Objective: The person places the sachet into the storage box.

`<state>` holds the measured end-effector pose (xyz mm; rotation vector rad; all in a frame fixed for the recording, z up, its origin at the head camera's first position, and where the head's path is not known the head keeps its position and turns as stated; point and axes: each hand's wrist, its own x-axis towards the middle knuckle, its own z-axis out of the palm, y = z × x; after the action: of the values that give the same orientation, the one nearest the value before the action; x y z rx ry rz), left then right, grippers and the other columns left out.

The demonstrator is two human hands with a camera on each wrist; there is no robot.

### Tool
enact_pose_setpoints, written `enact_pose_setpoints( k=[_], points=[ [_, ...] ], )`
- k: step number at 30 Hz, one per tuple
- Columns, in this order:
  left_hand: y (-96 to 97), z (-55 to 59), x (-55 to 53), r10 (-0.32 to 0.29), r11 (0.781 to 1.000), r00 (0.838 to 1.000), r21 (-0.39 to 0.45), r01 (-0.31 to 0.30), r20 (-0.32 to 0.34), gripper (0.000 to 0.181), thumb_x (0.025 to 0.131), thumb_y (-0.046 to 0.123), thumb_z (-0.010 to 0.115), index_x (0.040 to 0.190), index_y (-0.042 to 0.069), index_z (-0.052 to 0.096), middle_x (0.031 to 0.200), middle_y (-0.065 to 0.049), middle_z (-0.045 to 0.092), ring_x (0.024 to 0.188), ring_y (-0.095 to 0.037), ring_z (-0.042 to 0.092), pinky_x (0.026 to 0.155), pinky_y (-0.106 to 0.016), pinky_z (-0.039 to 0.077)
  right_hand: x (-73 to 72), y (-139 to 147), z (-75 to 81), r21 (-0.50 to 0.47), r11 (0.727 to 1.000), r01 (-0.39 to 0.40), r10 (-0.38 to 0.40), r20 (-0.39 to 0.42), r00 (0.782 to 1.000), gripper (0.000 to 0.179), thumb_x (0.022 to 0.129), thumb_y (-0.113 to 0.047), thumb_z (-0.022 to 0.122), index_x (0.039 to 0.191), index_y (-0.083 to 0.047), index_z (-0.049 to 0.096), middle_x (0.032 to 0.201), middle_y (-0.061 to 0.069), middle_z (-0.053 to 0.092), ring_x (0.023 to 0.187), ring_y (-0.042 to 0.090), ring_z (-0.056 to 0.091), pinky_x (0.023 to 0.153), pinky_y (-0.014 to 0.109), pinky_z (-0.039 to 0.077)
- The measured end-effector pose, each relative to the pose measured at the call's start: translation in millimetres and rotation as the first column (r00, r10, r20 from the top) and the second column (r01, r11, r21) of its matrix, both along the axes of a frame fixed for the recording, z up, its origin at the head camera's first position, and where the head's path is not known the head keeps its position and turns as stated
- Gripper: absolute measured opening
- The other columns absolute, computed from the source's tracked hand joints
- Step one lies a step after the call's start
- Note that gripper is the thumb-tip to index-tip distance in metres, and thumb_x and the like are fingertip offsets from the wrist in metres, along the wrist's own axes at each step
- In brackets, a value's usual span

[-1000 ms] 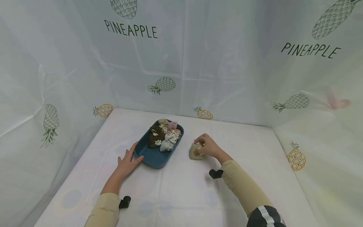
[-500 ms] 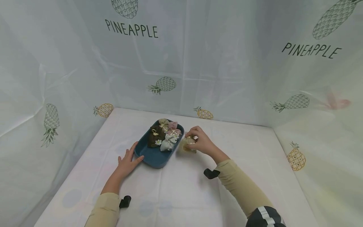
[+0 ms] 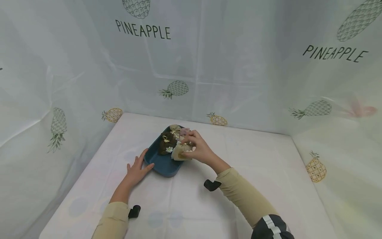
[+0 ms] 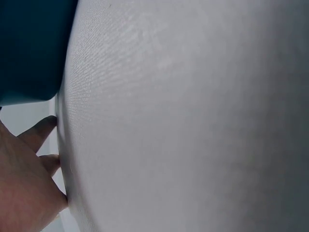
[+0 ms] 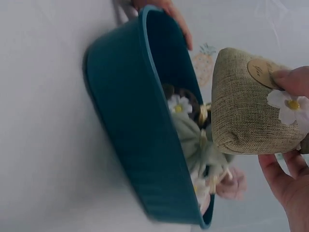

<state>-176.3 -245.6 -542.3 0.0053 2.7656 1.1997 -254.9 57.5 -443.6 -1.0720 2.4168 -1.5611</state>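
Observation:
In the head view my right hand (image 3: 200,150) grips a small beige cloth sachet (image 3: 179,152) over the right side of a blue tray (image 3: 162,168). The right wrist view shows the burlap-like sachet (image 5: 246,104) with a round label and a white flower, pinched by thumb and fingers above the tray's rim (image 5: 154,72). My left hand (image 3: 135,171) touches the tray's near left edge with spread fingers. Inside the tray lie a dark brown sachet (image 3: 165,142), another beige one (image 3: 174,128) and a pink one (image 3: 184,131). A pale green sachet (image 5: 193,133) sits there too, hidden by the held one in the head view.
A white cloth (image 3: 191,205) with faint round spots covers the table. Pineapple-printed white sheets (image 3: 238,66) hang behind it and on both sides. Black wrist devices (image 3: 212,185) sit at both cuffs.
My right hand has lifted the beige sachet from the table and carried it left over the tray. My left hand has stayed on the tray's edge. The head view has shifted slightly.

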Motion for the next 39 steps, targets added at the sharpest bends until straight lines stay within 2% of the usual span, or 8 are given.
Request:
enact_pose_setpoints(
  k=[5, 10, 16, 21, 28, 33, 39],
  points=[
    [1.0, 0.0, -0.4, 0.004, 1.0, 1.0, -0.005, -0.004, 0.004, 0.084, 0.096, 0.051, 0.055, 0.158, 0.022, 0.007, 0.16, -0.02, 0.012, 0.143, -0.05, 0.001, 0.103, -0.071, -0.015, 1.8, -20.4, -5.1, 0.005, 1.0, -0.015, 0.016, -0.095, 0.995, 0.031, 0.077, -0.01, 0.084, 0.104, -0.013, 0.071, 0.116, 0.001, 0.044, 0.104, 0.017, 0.046, 0.08, 0.031, 0.049],
    [1.5, -1.3, -1.3, 0.0, 1.0, 1.0, -0.005, 0.0, 0.008, 0.083, 0.096, 0.052, 0.055, 0.158, 0.023, 0.007, 0.161, -0.019, 0.011, 0.143, -0.049, 0.001, 0.103, -0.071, -0.015, 2.9, -37.4, -14.9, 0.014, 1.0, 0.021, -0.018, -0.184, 0.983, 0.032, 0.075, -0.012, 0.086, 0.103, -0.013, 0.071, 0.118, 0.002, 0.044, 0.108, 0.017, 0.045, 0.087, 0.032, 0.046],
    [3.9, -0.9, -2.0, 0.001, 1.0, 1.0, 0.001, -0.001, 0.012, 0.083, 0.096, 0.052, 0.055, 0.158, 0.023, 0.008, 0.16, -0.021, 0.011, 0.143, -0.05, 0.001, 0.103, -0.07, -0.015, 1.3, -53.9, -29.1, 0.022, 0.996, 0.09, -0.081, -0.257, 0.963, 0.034, 0.073, -0.014, 0.088, 0.102, -0.011, 0.07, 0.117, 0.006, 0.044, 0.105, 0.019, 0.047, 0.089, 0.032, 0.046],
    [4.6, -0.3, -2.4, 0.0, 1.0, 1.0, -0.013, 0.0, 0.026, 0.082, 0.096, 0.053, 0.053, 0.157, 0.023, 0.007, 0.16, -0.021, 0.01, 0.143, -0.05, 0.0, 0.104, -0.07, -0.015, -0.3, -61.1, -40.2, 0.068, 0.988, 0.138, -0.116, -0.258, 0.959, 0.033, 0.074, -0.014, 0.087, 0.102, -0.012, 0.069, 0.115, 0.005, 0.043, 0.103, 0.018, 0.048, 0.086, 0.029, 0.047],
    [4.1, 1.1, -1.9, -0.003, 1.0, 0.999, -0.018, 0.004, 0.031, 0.082, 0.096, 0.053, 0.053, 0.157, 0.023, 0.007, 0.16, -0.021, 0.01, 0.143, -0.049, 0.001, 0.104, -0.07, -0.015, -1.2, -65.4, -49.1, 0.102, 0.982, 0.158, -0.119, -0.316, 0.941, 0.032, 0.074, -0.015, 0.087, 0.1, -0.011, 0.069, 0.109, 0.006, 0.042, 0.098, 0.019, 0.046, 0.081, 0.029, 0.046],
    [3.5, 2.1, -1.3, 0.002, 1.0, 0.999, -0.019, -0.002, 0.042, 0.082, 0.096, 0.053, 0.053, 0.157, 0.024, 0.007, 0.16, -0.021, 0.009, 0.143, -0.049, 0.0, 0.104, -0.069, -0.016, -3.9, -68.4, -55.7, 0.101, 0.981, 0.168, -0.127, -0.325, 0.937, 0.033, 0.072, -0.014, 0.088, 0.099, -0.011, 0.069, 0.108, 0.006, 0.043, 0.098, 0.019, 0.048, 0.081, 0.03, 0.047],
    [2.4, 1.4, -0.7, 0.018, 1.0, 0.999, -0.017, -0.018, 0.026, 0.081, 0.096, 0.049, 0.055, 0.157, 0.023, 0.009, 0.16, -0.021, 0.012, 0.143, -0.05, 0.002, 0.104, -0.07, -0.015, -5.6, -76.9, -60.4, 0.162, 0.969, 0.189, -0.122, -0.351, 0.928, 0.033, 0.074, -0.018, 0.087, 0.1, -0.011, 0.069, 0.108, 0.005, 0.042, 0.098, 0.018, 0.048, 0.083, 0.029, 0.047]
  ],
)
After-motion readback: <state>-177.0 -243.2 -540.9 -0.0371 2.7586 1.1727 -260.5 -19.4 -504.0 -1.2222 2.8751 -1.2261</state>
